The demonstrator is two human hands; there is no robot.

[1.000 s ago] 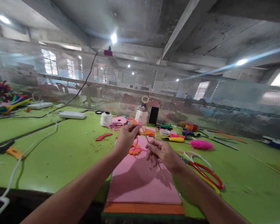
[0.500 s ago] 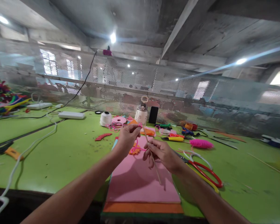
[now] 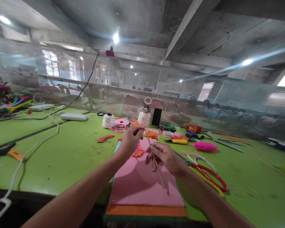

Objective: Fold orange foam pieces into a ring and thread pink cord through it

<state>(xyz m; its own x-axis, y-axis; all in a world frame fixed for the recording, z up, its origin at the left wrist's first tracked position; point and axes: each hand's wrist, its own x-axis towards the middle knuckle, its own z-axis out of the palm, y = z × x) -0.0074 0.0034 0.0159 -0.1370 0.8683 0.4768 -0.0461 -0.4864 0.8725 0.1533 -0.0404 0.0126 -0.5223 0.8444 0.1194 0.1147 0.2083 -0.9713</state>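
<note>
Over a pink sheet (image 3: 144, 186), my left hand (image 3: 131, 138) pinches pink yarn (image 3: 143, 128) at the upper tip of a thin wooden stick (image 3: 159, 173). The stick slants down to the right. My right hand (image 3: 162, 155) grips it around the middle between thumb and fingers. Below the left fingers, a loop of the yarn hangs in front of an orange scalloped piece (image 3: 139, 152). To the right of my right hand lie scissors (image 3: 210, 175) with red and yellow handles, partly hidden by the forearm.
Behind the hands stand a white thread spool (image 3: 108, 121), a bottle (image 3: 144, 117) and a phone (image 3: 156, 117). A pink yarn bundle (image 3: 205, 146) and yellow-handled pliers (image 3: 179, 141) lie at right. An orange cutter (image 3: 16, 154) and a white cable (image 3: 35, 144) are on the left.
Both hands keep nearly the same hold on the yarn and stick. The whole view has shifted very slightly.
</note>
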